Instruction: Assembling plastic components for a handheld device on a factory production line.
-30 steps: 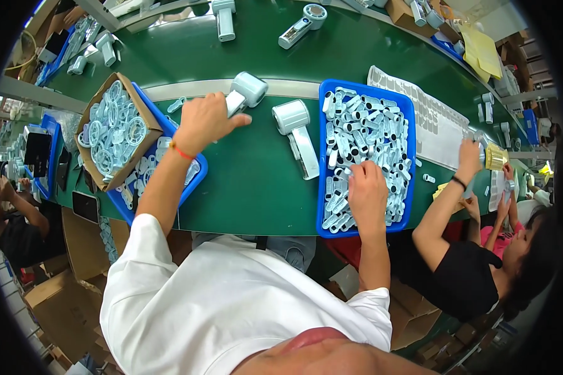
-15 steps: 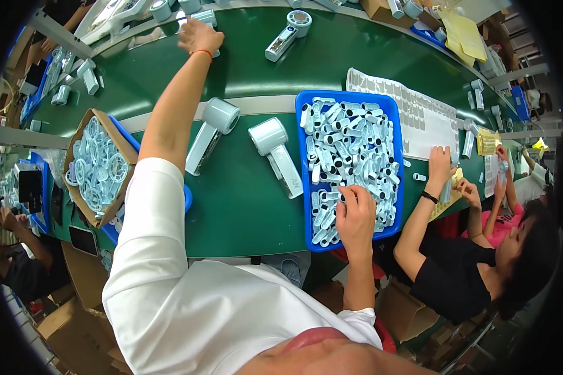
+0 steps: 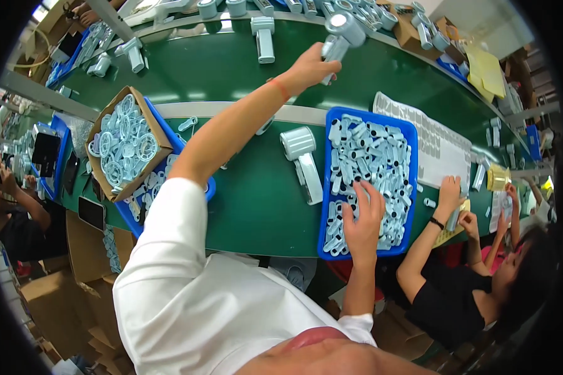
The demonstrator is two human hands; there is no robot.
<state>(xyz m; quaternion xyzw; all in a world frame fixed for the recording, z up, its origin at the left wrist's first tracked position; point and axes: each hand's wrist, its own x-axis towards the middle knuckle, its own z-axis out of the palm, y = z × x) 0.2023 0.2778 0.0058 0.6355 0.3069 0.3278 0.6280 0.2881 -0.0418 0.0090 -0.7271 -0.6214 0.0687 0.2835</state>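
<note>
My left hand [image 3: 314, 67] reaches out over the far green surface, fingers wrapped round the handle of a pale blue handheld fan [image 3: 346, 30] with its round head up. My right hand [image 3: 364, 220] is over the blue tray [image 3: 324, 215], fingers apart and holding nothing visible; whether its fingertips touch the small pale blue parts [image 3: 363, 147] with dark ends, I cannot tell. Between my arms lies another handheld fan [image 3: 299, 145] on the near table. A further fan is mostly hidden behind my left forearm. One more fan [image 3: 264, 39] lies on the far surface.
On the left, a cardboard box [image 3: 131, 178] of round fan grilles leans in a blue tray [image 3: 211, 187], beside a phone [image 3: 92, 213]. A sheet of stickers [image 3: 441, 147] lies right of the parts tray. A co-worker in a black top [image 3: 444, 300] sits at the right, hands over small items.
My left hand has swung right across the far surface and now grips a handheld fan. My right hand stays over the parts tray, and the whole view has shifted slightly.
</note>
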